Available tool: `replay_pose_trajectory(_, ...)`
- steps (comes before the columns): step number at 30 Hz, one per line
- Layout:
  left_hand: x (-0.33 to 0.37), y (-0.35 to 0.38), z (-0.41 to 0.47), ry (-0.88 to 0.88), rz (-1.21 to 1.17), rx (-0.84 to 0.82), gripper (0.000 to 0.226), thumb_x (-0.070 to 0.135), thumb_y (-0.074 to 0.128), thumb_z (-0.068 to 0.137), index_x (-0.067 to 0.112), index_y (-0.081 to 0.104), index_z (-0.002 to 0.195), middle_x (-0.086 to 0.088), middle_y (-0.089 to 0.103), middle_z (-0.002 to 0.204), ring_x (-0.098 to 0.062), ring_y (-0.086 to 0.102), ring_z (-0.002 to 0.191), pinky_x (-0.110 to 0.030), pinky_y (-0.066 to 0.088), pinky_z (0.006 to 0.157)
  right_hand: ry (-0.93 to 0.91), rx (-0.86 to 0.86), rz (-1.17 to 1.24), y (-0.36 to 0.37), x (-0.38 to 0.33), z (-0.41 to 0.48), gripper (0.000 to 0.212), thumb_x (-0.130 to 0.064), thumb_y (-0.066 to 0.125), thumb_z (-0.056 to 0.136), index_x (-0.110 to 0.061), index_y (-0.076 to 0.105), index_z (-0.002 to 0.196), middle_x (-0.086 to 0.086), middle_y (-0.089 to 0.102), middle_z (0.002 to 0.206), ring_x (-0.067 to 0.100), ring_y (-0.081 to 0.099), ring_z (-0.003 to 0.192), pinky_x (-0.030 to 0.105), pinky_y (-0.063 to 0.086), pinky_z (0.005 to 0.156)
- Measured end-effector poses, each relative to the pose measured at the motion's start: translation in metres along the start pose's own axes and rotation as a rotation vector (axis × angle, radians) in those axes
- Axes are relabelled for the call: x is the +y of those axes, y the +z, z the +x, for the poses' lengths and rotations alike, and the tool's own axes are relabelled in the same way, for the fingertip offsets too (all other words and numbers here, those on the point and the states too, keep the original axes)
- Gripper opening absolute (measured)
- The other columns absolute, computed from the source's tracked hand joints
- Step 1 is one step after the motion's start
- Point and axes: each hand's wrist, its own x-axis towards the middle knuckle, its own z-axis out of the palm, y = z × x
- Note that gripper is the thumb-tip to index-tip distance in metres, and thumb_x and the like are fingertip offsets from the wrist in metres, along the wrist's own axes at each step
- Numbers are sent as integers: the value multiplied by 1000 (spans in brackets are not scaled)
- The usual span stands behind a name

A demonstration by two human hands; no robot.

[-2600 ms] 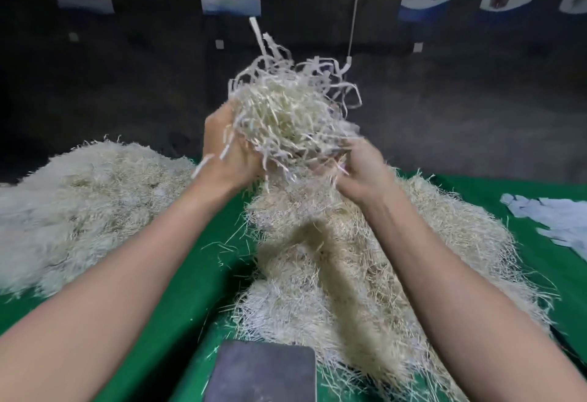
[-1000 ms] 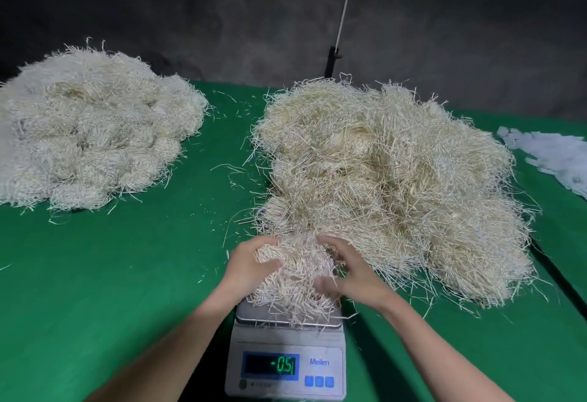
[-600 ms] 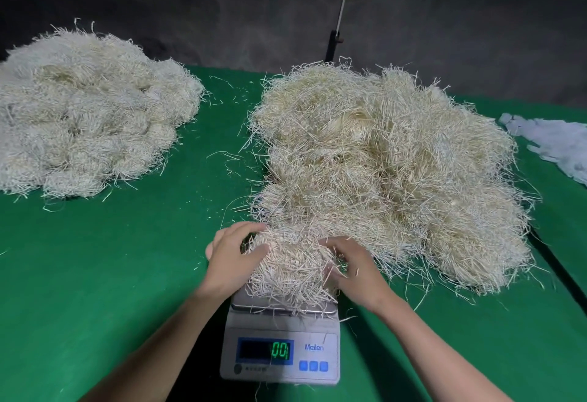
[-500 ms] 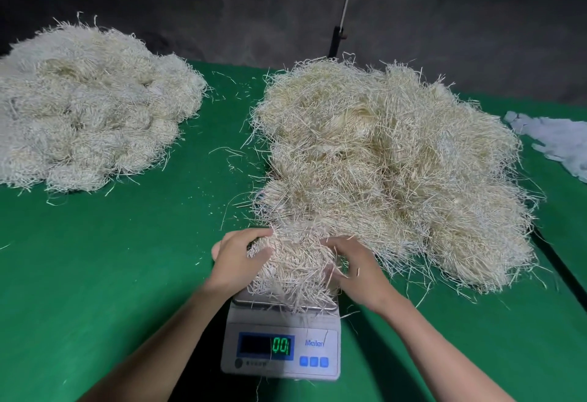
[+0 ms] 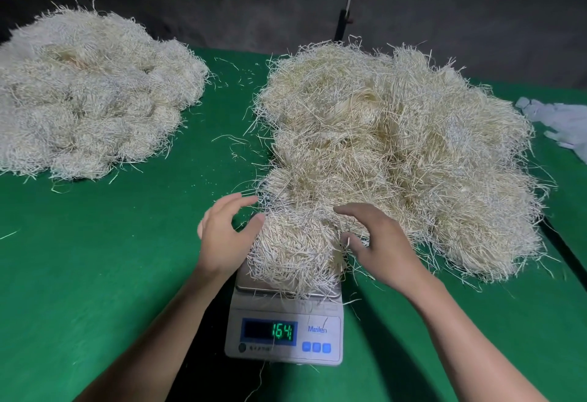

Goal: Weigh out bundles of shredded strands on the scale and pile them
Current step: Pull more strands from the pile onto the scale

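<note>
The bundle of shredded strands [image 5: 293, 251] sits on the platform of the scale [image 5: 317, 330], whose green digits read 164. My left hand [image 5: 222, 236] hovers at its left side and my right hand [image 5: 379, 243] at its right, both with fingers spread and loosely curved, gripping nothing. Just behind the scale rises the big loose heap [image 5: 397, 147]; well apart, far left on the green table cover [image 5: 95, 258], lies the paler pile [image 5: 89, 93].
</note>
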Motion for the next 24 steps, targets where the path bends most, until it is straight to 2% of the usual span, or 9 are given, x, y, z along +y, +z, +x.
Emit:
replay_pose_trajectory(4,1,-2,2,-3,-41,-10,28,22,67,86,22,67,114,7,53,127,-12,44,125,-42,26,113,-13,23,54,-2,-2,2,36,-5,58,89,-19,58,123,-2,56,126,12,49,118,18,28,100)
replay_pose_trajectory(7,1,-2,3,-7,-106,-32,23,17,66,86,20,68,109,10,55,117,-9,48,117,-27,31,102,-11,12,58,-3,-1,2,35,-5,56,90,-19,57,123,-3,56,126,11,48,119,19,27,101)
replay_pose_trajectory(9,0,-1,3,-14,-116,-42,21,16,66,87,21,68,107,9,57,117,-6,48,113,-23,30,97,-9,7,63,-4,-1,2,35,-6,56,91,-19,57,123,-4,55,126,9,47,118,18,27,101)
replay_pose_trajectory(12,1,0,4,-21,-132,-52,19,16,66,87,25,67,104,9,57,117,-3,47,112,-22,30,97,-11,-1,68,-4,-1,2,34,-7,55,92,-20,57,123,-5,55,126,2,44,114,16,25,100)
replay_pose_trajectory(24,2,3,6,-35,-131,-76,17,18,65,88,30,65,100,13,58,113,-2,47,108,-23,31,94,-28,-2,79,-5,-1,4,31,-9,53,93,-17,58,123,-5,56,125,0,43,111,14,24,99)
